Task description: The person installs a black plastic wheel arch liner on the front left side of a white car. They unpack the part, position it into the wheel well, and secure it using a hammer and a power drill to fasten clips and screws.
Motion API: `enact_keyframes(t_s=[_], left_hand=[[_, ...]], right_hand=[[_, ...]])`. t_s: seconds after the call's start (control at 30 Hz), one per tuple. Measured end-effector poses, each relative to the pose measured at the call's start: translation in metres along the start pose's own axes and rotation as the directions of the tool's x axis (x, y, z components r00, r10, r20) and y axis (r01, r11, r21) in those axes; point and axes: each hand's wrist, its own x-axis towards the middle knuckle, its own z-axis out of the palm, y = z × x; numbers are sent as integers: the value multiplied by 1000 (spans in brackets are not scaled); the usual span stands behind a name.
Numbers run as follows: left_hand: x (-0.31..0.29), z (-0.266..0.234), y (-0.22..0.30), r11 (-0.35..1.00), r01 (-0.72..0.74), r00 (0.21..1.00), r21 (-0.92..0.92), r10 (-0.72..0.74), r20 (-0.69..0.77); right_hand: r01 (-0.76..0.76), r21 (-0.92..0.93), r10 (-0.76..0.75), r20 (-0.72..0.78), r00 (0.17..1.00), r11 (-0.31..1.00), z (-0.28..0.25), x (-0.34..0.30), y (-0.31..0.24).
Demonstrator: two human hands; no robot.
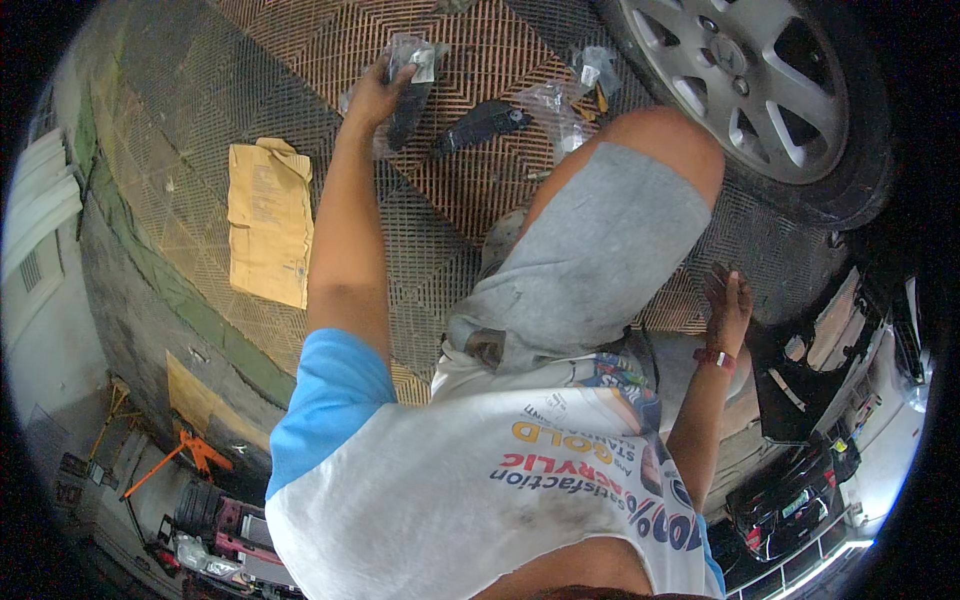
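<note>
My left hand reaches out over the floor grating, its fingers closed on a clear plastic bag with a white label. A long black part shows in or against the bag; which of these I cannot tell. Just right of it, a curved black part lies on the brown grating. My right hand is off to the right beside my lower leg, fingers stretched out and holding nothing. A red band circles that wrist.
A car wheel with a silver rim stands at the upper right. Crumpled clear plastic bags lie near my raised knee. A flattened brown paper package is left of my forearm. An orange jack stands at the lower left.
</note>
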Motion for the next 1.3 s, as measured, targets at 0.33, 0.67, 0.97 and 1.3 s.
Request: enact_keyframes(t_s=[0.33, 0.67, 0.97, 1.3], left_hand=[[-92, 95, 66, 871, -251, 953, 422, 147, 264], [-99, 103, 48, 714, 406, 907, -571, -238, 347], [-99, -6, 186, -64, 196, 975, -978, -95, 202], [-91, -39, 287, -54, -128, 992, -990, -3, -128]], right_hand=[[29, -133, -39, -76, 996, 991, 5, -8, 8], [1, 78, 6, -88, 996, 997, -5, -12, 33], [-16, 258, 34, -65, 997, 966, 14, -16, 26], [-12, 124, 22, -77, 997, 992, 9, -16, 49]])
